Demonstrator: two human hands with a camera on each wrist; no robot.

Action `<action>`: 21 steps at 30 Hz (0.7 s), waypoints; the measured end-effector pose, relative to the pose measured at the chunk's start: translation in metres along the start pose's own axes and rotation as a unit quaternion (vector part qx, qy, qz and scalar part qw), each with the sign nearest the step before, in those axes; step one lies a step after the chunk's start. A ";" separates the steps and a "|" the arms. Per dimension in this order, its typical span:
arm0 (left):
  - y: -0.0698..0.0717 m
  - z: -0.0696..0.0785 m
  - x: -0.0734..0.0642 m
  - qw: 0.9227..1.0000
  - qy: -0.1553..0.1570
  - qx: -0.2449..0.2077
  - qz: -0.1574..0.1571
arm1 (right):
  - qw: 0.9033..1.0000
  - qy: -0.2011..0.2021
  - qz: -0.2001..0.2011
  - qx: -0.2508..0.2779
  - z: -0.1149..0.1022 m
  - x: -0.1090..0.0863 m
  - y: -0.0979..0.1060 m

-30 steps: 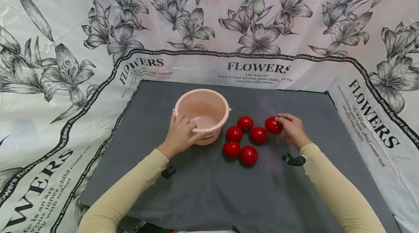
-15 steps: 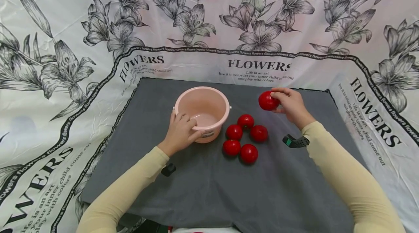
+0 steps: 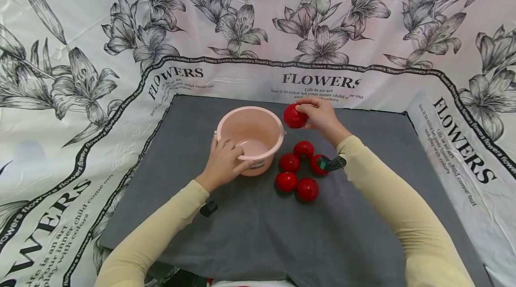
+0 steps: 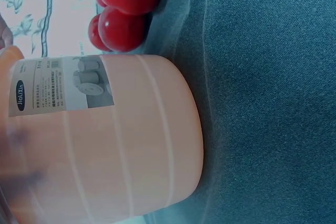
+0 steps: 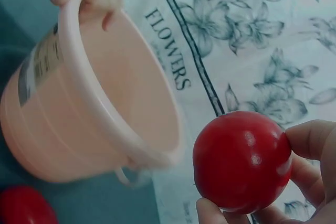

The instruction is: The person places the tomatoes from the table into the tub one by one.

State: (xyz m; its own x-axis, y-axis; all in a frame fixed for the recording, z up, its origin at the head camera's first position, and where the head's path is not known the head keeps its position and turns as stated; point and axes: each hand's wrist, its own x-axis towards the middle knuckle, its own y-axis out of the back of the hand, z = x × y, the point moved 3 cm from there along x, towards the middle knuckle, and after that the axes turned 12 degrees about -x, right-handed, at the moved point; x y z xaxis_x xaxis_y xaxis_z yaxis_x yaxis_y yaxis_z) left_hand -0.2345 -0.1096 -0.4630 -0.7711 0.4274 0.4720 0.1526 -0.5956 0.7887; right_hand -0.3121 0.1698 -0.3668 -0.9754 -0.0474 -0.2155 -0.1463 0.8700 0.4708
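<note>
A pink plastic bucket (image 3: pixel 264 126) stands upright on the grey cloth, with nothing visible inside. My left hand (image 3: pixel 222 162) grips its near-left rim, fingers over the inside and thumb outside. In the right wrist view, my right hand pinches a shiny red tomato (image 5: pixel 242 162) between thumb and fingertips. The head view places this right hand (image 3: pixel 320 119) just beyond the bucket's right rim, the held tomato raised close beside it. Several more tomatoes (image 3: pixel 289 162) lie grouped on the cloth to the right of the bucket; the right wrist strap partly covers one.
Grey cloth (image 3: pixel 242 229) covers the table. A white sheet (image 3: pixel 238 79) printed with flowers and lettering rises behind it and along both sides. The bucket's paper label (image 4: pixel 63 85) faces the left wrist camera, and its handle (image 5: pixel 134 178) hangs at the side.
My right hand has lifted a tomato from the right of the group and carried it left to beside the bucket's rim. The left hand and bucket have stayed in place.
</note>
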 end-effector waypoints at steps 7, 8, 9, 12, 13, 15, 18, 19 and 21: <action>-0.001 -0.001 0.000 1.000 -0.007 0.000 0.000 | 1.000 0.013 -0.018 -0.010 -0.009 0.008 -0.039; -0.001 -0.001 0.000 1.000 -0.008 0.000 0.000 | 0.999 0.018 -0.019 -0.020 -0.010 0.008 -0.045; -0.001 -0.001 0.000 1.000 -0.007 0.001 0.000 | 0.999 0.024 -0.023 -0.028 -0.012 0.008 -0.050; -0.001 -0.002 0.000 1.000 -0.004 0.004 -0.002 | 0.997 0.038 -0.034 -0.052 -0.018 0.007 -0.066; -0.001 -0.003 0.001 1.000 -0.003 0.004 -0.002 | 0.997 0.041 -0.038 -0.051 -0.019 0.007 -0.071; 0.000 -0.003 0.001 1.000 -0.001 0.006 -0.004 | 0.997 0.042 -0.043 -0.054 -0.021 0.008 -0.081; -0.001 -0.004 0.001 1.000 -0.003 0.007 -0.006 | 0.996 0.034 -0.051 -0.060 -0.021 0.011 -0.094; -0.001 -0.004 0.001 1.000 -0.004 0.007 -0.007 | 0.996 0.030 -0.053 -0.066 -0.020 0.013 -0.098; -0.001 -0.003 0.001 1.000 -0.005 0.009 -0.007 | 0.994 0.027 -0.059 -0.088 -0.019 0.015 -0.107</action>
State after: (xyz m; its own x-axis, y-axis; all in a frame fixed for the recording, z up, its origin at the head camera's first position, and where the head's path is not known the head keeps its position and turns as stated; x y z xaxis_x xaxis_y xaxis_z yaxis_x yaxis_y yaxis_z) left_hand -0.2377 -0.1110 -0.4644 -0.7663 0.4426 0.4657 0.1542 -0.5769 0.8021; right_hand -0.3146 0.0666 -0.4042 -0.9564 -0.1754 -0.2335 -0.2825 0.7580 0.5879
